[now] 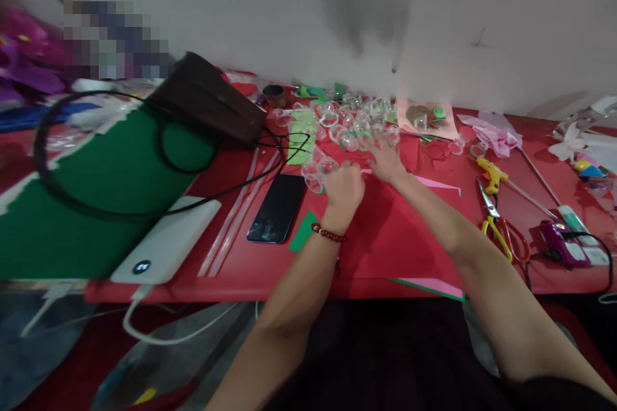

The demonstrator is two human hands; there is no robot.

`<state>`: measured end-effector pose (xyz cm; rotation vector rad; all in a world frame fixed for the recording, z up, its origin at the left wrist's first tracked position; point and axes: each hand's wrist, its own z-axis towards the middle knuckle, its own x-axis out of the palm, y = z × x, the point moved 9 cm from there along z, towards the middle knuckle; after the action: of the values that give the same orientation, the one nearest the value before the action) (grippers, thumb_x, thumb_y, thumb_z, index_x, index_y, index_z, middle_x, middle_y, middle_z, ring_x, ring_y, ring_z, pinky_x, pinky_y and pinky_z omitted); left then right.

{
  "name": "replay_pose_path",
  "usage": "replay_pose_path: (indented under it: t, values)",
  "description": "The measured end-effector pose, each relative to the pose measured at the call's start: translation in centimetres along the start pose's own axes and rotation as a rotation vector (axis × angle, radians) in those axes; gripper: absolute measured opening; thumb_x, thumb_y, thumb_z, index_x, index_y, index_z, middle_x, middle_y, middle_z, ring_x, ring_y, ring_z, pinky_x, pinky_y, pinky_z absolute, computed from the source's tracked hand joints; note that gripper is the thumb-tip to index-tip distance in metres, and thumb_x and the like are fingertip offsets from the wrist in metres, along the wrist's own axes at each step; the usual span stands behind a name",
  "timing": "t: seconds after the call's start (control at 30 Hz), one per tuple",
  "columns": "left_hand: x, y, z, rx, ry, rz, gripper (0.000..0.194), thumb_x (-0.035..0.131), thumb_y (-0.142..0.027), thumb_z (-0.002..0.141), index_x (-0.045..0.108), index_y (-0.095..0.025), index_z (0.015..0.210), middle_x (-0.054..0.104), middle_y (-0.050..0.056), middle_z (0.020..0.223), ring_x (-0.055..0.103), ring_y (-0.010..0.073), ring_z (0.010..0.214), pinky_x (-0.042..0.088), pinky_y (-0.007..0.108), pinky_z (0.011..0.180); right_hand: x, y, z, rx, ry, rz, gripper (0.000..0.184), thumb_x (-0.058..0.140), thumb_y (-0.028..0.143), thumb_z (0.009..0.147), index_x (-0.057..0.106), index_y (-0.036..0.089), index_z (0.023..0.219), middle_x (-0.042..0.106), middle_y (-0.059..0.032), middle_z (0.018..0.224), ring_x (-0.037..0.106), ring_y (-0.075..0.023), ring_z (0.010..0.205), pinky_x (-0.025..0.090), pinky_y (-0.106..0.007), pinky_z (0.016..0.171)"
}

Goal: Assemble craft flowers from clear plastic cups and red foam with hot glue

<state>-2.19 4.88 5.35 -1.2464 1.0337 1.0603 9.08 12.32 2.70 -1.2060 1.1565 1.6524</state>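
My left hand (pixel 344 187), near the middle of the frame, has its fingers curled inward; I cannot tell whether they grip anything. Just beside it, to the left, sits a small cluster of clear, rounded plastic cups with green and pale rims (pixel 314 181). My right hand (pixel 387 157) lies a little higher and to the right, its fingers loosely spread and partly open, at the near edge of a larger heap of clear plastic cups (pixel 357 121) in the upper middle. I cannot tell whether those fingertips have hold of a cup.

Under my forearms, a broad red sheet (pixel 409 231) lies on the red-covered bench (pixel 270 263). Left of my left hand is a black, flat phone (pixel 277 209), with a white, rectangular power bank (pixel 166 241) toward the lower left. On the right side of the frame, a yellow glue gun (pixel 491 174) lies near scissors with yellow and red handles (pixel 490 201).
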Motion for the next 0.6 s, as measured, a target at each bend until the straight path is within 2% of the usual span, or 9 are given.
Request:
replay_pose_path:
  t: [0.07,0.17,0.23,0.33,0.47,0.57,0.6]
  values:
    - [-0.6,-0.1,-0.1,0.006,-0.026,-0.001,0.047,0.037,-0.015,0.102,0.076,-0.015,0.128,0.076,0.020,0.127,0.075,0.0351,0.111,0.057,0.042,0.088,0.0,0.2,-3.0,-0.059,-0.024,0.003,0.061,0.060,0.025,0.104,0.051,0.026,0.165,0.037,-0.0138,0.178,0.031,-0.0392,0.166,0.035,-0.062,0.130]
    - [-1.1,-0.2,-0.4,0.006,-0.058,-0.014,0.055,0.043,-0.014,0.099,0.066,-0.023,0.148,0.074,0.017,0.136,0.074,0.0330,0.113,0.057,0.041,0.092,1.1,0.5,-7.5,-0.272,0.095,-0.016,0.054,0.059,0.033,0.106,0.057,0.026,0.160,0.044,-0.0116,0.175,0.035,-0.0349,0.165,0.030,-0.059,0.134]
    - [-1.3,-0.1,-0.5,0.001,-0.084,-0.020,0.061,0.045,-0.013,0.098,0.060,-0.028,0.155,0.072,0.015,0.139,0.075,0.0324,0.111,0.057,0.042,0.092,1.1,-1.5,-9.3,-0.208,0.125,-0.094,0.050,0.058,0.031,0.107,0.061,0.025,0.157,0.047,-0.0129,0.173,0.035,-0.0359,0.165,0.027,-0.061,0.135]
    - [-1.3,0.2,-0.4,-0.024,-0.109,-0.035,0.055,0.041,-0.016,0.101,0.065,-0.026,0.150,0.074,0.015,0.137,0.075,0.0340,0.109,0.056,0.044,0.091,-0.8,-4.9,-10.6,0.011,0.021,-0.173,0.054,0.052,0.028,0.109,0.054,0.016,0.162,0.041,-0.0198,0.175,0.031,-0.0376,0.167,0.025,-0.062,0.136]
    - [-1.0,-0.3,-0.2,0.018,-0.075,-0.052,0.045,0.038,-0.031,0.108,0.078,-0.018,0.125,0.078,0.016,0.127,0.074,0.0348,0.112,0.055,0.043,0.092,-0.9,-4.3,-12.6,-0.071,0.083,-0.140,0.054,0.049,0.034,0.111,0.053,0.021,0.163,0.043,-0.0142,0.175,0.033,-0.0344,0.167,0.028,-0.058,0.136]
    - [-0.7,-0.8,-0.3,0.062,-0.028,-0.044,0.045,0.039,-0.032,0.107,0.080,-0.017,0.119,0.079,0.017,0.124,0.074,0.0349,0.111,0.055,0.042,0.091,-1.4,-4.0,-14.6,0.003,0.068,-0.141,0.059,0.048,0.042,0.111,0.048,0.021,0.166,0.038,-0.0151,0.177,0.027,-0.0372,0.168,0.026,-0.061,0.136]
    - [-0.7,-0.8,-0.3,0.057,-0.029,-0.045,0.045,0.038,-0.031,0.107,0.080,-0.018,0.120,0.078,0.016,0.125,0.074,0.0347,0.110,0.055,0.042,0.090,-1.3,-3.5,-15.3,-0.019,0.096,-0.128,0.061,0.049,0.046,0.111,0.047,0.022,0.167,0.037,-0.0150,0.178,0.027,-0.0374,0.168,0.026,-0.062,0.136]
